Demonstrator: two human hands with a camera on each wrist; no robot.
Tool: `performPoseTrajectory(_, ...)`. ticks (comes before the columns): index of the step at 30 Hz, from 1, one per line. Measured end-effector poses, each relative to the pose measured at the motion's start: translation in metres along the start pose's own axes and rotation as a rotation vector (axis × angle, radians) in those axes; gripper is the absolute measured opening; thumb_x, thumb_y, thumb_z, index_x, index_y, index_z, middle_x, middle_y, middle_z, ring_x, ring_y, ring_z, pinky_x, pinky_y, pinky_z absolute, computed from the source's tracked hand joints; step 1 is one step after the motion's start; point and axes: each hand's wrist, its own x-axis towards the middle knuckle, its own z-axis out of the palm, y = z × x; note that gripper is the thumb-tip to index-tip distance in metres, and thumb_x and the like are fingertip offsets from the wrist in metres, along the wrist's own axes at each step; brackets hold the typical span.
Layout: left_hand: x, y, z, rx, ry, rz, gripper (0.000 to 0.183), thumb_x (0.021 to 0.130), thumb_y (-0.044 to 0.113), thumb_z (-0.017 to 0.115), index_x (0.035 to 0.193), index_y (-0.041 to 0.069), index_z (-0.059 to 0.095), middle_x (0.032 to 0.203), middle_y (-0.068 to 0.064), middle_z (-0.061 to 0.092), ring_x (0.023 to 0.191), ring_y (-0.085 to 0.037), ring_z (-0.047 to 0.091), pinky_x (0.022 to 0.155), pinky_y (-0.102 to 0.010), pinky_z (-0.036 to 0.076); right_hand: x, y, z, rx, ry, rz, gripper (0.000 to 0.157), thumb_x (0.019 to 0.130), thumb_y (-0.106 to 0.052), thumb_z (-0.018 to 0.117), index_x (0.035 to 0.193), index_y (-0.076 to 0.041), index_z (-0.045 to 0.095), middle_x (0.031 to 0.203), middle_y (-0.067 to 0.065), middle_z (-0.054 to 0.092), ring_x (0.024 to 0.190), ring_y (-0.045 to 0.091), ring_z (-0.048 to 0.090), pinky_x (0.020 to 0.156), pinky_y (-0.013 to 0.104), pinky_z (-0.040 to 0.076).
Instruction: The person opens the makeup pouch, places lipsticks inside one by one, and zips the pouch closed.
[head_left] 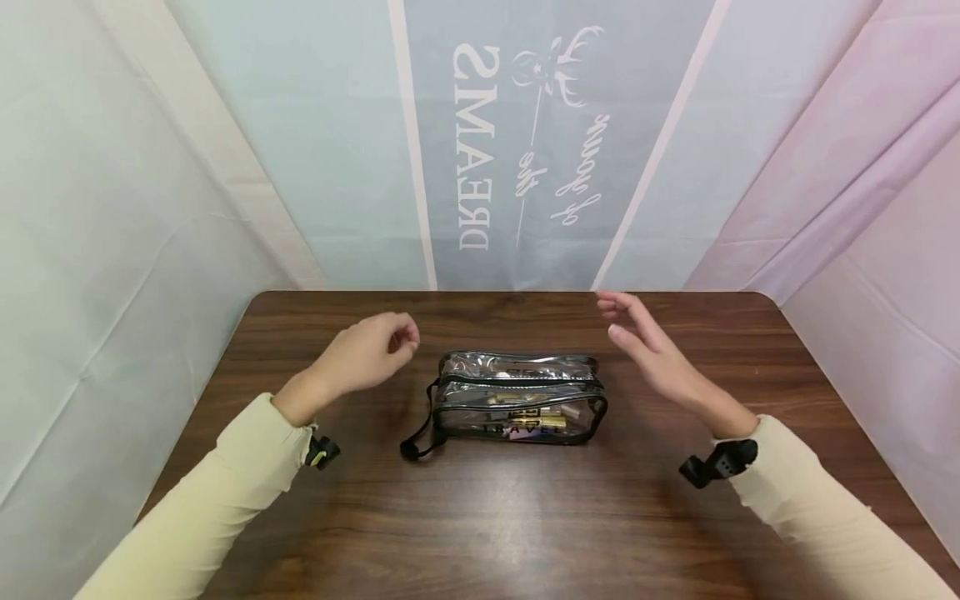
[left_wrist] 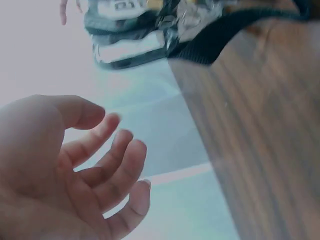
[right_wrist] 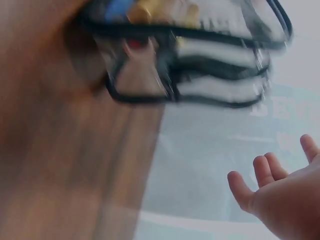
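Observation:
A clear travel pouch with black piping point(head_left: 517, 398) lies on the brown table, with small gold and coloured items visible through its plastic. A black strap point(head_left: 426, 429) hangs off its left end. My left hand point(head_left: 369, 350) hovers left of the pouch, fingers loosely curled around nothing. On the other side my right hand point(head_left: 656, 358) is raised with fingers extended, apart from the pouch. The left wrist view shows the pouch's strap end point(left_wrist: 200, 45) beyond the bent fingers point(left_wrist: 120, 170). In the right wrist view the pouch point(right_wrist: 185, 60) is blurred.
The wooden table point(head_left: 495, 533) has a far edge against a hanging cloth point(head_left: 360, 167) with mirrored lettering. Pale cloth walls point(head_left: 90, 275) stand at both sides. Each wrist wears a black camera mount point(head_left: 718, 463).

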Motion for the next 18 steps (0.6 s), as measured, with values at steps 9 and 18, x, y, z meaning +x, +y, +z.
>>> performPoseTrajectory(9,0.033,-0.007,-0.029,0.139,0.131,0.035,0.029,0.088,0.019,0.058,0.117,0.012,0.057,0.115,-0.009,0.055,0.077,-0.022,0.053,0.069,-0.039,0.045,0.032,-0.003,-0.044,-0.212,0.086,0.069,0.046,0.101,-0.02,0.042,0.145,-0.013,0.031,0.135,0.014,0.035,0.118,0.022,0.035,0.096,0.031,0.03)
performPoseTrajectory(18,0.07,-0.041,-0.039,0.142,0.096,-0.049,0.043,0.094,0.026,0.052,0.134,0.012,0.045,0.14,-0.015,0.036,0.127,-0.034,0.037,0.096,-0.058,0.025,0.06,0.017,-0.076,-0.514,0.081,0.079,0.052,0.098,-0.026,0.049,0.142,-0.004,0.034,0.138,0.028,0.031,0.126,0.046,0.026,0.096,0.061,0.021)
